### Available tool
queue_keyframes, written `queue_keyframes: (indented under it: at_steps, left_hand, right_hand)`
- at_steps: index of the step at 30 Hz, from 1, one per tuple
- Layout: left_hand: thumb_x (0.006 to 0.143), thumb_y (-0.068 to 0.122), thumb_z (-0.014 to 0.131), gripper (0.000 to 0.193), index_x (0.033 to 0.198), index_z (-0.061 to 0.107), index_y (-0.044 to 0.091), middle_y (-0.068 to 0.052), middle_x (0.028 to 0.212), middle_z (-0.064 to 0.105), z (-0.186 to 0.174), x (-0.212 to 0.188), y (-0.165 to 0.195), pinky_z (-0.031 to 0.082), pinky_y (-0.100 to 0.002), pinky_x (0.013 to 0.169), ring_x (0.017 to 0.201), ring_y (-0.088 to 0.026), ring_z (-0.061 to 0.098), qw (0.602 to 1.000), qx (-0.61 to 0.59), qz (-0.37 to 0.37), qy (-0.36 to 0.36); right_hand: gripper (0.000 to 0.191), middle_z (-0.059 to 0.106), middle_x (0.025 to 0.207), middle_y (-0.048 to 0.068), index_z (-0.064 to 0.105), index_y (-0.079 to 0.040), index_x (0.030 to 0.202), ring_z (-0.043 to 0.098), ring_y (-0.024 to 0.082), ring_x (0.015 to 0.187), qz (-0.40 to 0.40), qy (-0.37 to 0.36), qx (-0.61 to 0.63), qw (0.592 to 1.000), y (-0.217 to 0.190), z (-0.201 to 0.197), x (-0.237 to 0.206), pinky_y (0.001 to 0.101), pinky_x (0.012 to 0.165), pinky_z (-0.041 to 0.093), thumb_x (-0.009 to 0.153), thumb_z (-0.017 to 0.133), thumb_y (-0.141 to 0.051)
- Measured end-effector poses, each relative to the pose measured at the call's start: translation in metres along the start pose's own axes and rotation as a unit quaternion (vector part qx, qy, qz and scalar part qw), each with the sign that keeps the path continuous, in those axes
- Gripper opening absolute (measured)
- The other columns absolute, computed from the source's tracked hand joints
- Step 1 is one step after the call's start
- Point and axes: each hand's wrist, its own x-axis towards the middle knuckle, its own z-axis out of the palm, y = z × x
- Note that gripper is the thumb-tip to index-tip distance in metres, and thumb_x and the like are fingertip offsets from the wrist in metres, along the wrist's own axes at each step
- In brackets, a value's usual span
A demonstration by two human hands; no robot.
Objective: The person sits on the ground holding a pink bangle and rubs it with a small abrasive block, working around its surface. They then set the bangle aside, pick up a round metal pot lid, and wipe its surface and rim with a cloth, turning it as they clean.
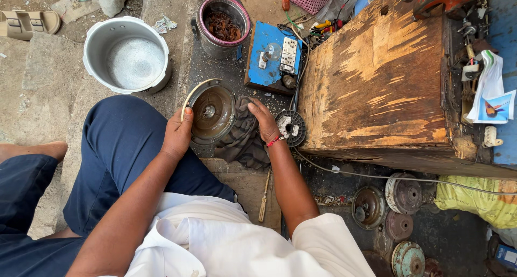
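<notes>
Two hands point(177, 134), one motor cover point(211, 112), one rag point(243, 139)

**Hard daylight, sharp centre, bent edges**

Bright sun falls from above — glare whitens the round aluminium pot point(128, 55) and the white shirt point(226, 244). Short dark shadows sit under the worn wooden box point(377, 78). Focus is crisp; edges bow outward — wide-lens distortion.

Round metal motor cover point(213, 113) — tilted, cloth-backed
</notes>
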Motion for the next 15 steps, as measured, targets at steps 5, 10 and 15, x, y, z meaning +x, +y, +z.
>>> queue_keyframes:
  at_steps: [5,10,15]
  left_hand:
    - [0.109,0.049,0.048,0.049,0.104,0.061,0.002,0.001,0.082,0.053,0.001,0.0,0.001,0.041,-0.027,0.065,0.074,-0.009,0.046,0.998,-0.004,-0.05,0.024]
    - [0.108,0.05,0.046,0.047,0.115,0.062,0.006,0.005,0.09,0.061,-0.001,0.0,0.003,0.046,-0.022,0.072,0.081,-0.003,0.052,0.999,-0.026,0.028,0.032]
    - [0.11,0.051,0.047,0.053,0.104,0.059,0.0,0.001,0.079,0.052,-0.001,-0.001,0.0,0.042,-0.026,0.061,0.069,-0.009,0.046,0.998,-0.001,-0.052,0.025]
  right_hand:
    - [0.058,0.065,0.137,0.01,0.052,-0.001,0.147,0.056,0.02,0.132,0.042,0.026,-0.006,0.999,0.0,-0.003,0.0,0.0382,0.116,0.039,0.102,0.057,-0.037]
    - [0.07,0.061,0.14,0.011,0.039,-0.001,0.155,0.056,0.023,0.132,0.081,-0.036,0.028,0.996,-0.007,-0.014,-0.009,0.0388,0.114,0.041,0.092,0.066,-0.017]
    - [0.071,0.064,0.132,0.01,0.047,-0.002,0.148,0.062,0.022,0.121,0.09,-0.034,-0.002,0.995,-0.002,-0.016,-0.01,0.0368,0.106,0.048,0.084,0.076,-0.004]
